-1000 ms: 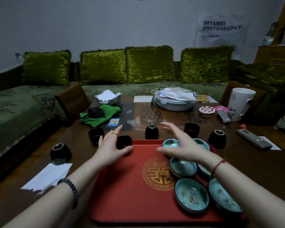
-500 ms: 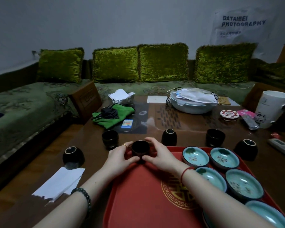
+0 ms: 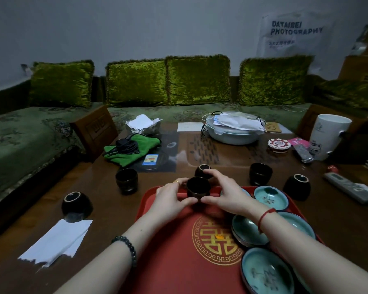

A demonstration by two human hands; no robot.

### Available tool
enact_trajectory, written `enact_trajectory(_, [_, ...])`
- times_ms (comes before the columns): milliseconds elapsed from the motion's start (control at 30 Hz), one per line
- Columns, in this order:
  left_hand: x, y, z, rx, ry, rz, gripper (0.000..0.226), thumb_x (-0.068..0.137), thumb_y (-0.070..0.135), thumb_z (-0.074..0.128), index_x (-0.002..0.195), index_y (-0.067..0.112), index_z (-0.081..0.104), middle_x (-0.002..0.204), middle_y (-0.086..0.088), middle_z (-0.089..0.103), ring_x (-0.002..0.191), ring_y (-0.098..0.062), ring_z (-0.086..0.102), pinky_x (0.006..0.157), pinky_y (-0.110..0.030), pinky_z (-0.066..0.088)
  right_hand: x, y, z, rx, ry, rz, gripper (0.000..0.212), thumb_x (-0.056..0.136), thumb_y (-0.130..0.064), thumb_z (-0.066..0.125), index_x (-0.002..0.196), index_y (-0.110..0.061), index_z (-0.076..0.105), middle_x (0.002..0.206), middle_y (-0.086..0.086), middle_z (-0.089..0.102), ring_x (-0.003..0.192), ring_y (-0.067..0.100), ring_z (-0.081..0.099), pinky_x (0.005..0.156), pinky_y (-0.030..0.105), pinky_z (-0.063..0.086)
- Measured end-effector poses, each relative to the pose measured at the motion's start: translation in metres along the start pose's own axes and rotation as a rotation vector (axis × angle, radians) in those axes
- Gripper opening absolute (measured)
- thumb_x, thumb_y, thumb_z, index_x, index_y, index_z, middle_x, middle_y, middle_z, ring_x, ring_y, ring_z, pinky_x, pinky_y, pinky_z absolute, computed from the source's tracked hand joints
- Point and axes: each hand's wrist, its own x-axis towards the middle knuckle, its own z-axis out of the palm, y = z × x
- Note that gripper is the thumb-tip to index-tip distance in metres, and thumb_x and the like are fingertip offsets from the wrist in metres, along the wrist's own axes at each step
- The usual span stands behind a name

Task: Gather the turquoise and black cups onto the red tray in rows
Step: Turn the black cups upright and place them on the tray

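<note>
A red tray with a gold emblem lies on the brown table in front of me. Several turquoise cups stand in rows on its right side. One black cup stands upright at the tray's far edge, and my left hand and my right hand both grip it from either side. More black cups stand off the tray: one to the left, one far left, one behind my right fingers, one and one to the right.
White paper lies at the near left. A green cloth with a black cable, a lidded white dish, a white mug and remote controls crowd the far and right side of the table. Green sofas surround it.
My right hand swung left from over the turquoise cups and joined my left hand on the black cup, which now stands at the tray's far edge. The camera has shifted, too.
</note>
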Motion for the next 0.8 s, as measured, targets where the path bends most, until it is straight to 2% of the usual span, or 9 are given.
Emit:
enact_trajectory(67, [0.000,0.004,0.006,-0.022,-0.002,0.009,0.058,0.075,0.039,0.068,0.126,0.024,0.045,0.127,0.002,0.058,0.122,-0.016,0.048,0.100,-0.030,0.030,-0.003,0.004,-0.005,-0.013,-0.020,0.004,0.075,0.072,-0.029,0.074,0.134,-0.027,0.033,0.132,0.002,0.053,0.122,0.018,0.047,0.102,0.028,0.036])
enact_trajectory(167, [0.000,0.008,0.011,-0.041,-0.015,0.023,0.059,0.073,0.038,0.070,0.126,0.024,0.046,0.125,0.003,0.060,0.121,-0.014,0.050,0.104,-0.033,0.033,-0.008,0.009,-0.009,-0.030,-0.032,0.013,0.076,0.072,-0.030,0.074,0.135,-0.028,0.032,0.132,0.002,0.052,0.124,0.018,0.045,0.099,0.025,0.033])
enact_trajectory(400, [-0.002,0.008,0.014,-0.085,-0.057,0.045,0.056,0.073,0.039,0.070,0.122,0.027,0.047,0.120,0.006,0.063,0.114,-0.008,0.055,0.105,-0.037,0.036,-0.011,0.018,-0.008,-0.078,-0.092,0.041,0.080,0.072,-0.036,0.072,0.137,-0.031,0.026,0.133,0.005,0.050,0.126,0.021,0.042,0.105,0.037,0.037])
enact_trajectory(533, [0.003,0.005,0.010,-0.041,-0.078,0.052,0.059,0.075,0.048,0.064,0.126,0.029,0.043,0.125,0.004,0.059,0.120,-0.013,0.050,0.105,-0.034,0.033,-0.007,0.015,-0.018,-0.064,-0.106,0.019,0.075,0.071,-0.040,0.073,0.134,-0.029,0.034,0.123,-0.001,0.055,0.116,0.014,0.049,0.098,0.027,0.038])
enact_trajectory(667, [0.022,0.001,0.000,-0.129,-0.030,0.024,0.047,0.084,0.045,0.055,0.126,0.026,0.045,0.121,0.000,0.062,0.117,-0.017,0.053,0.105,-0.040,0.036,0.009,0.015,-0.032,0.047,0.042,-0.001,0.053,0.077,-0.029,0.069,0.124,-0.021,0.048,0.112,-0.001,0.060,0.106,0.011,0.056,0.092,0.018,0.039])
enact_trajectory(800, [0.046,-0.001,-0.003,-0.122,-0.013,0.024,0.045,0.086,0.036,0.055,0.128,0.025,0.043,0.121,-0.002,0.061,0.118,-0.018,0.052,0.106,-0.042,0.035,0.030,0.023,-0.035,0.017,0.036,0.060,0.054,0.080,-0.025,0.067,0.128,-0.018,0.044,0.122,0.009,0.058,0.115,0.019,0.053,0.101,0.032,0.040])
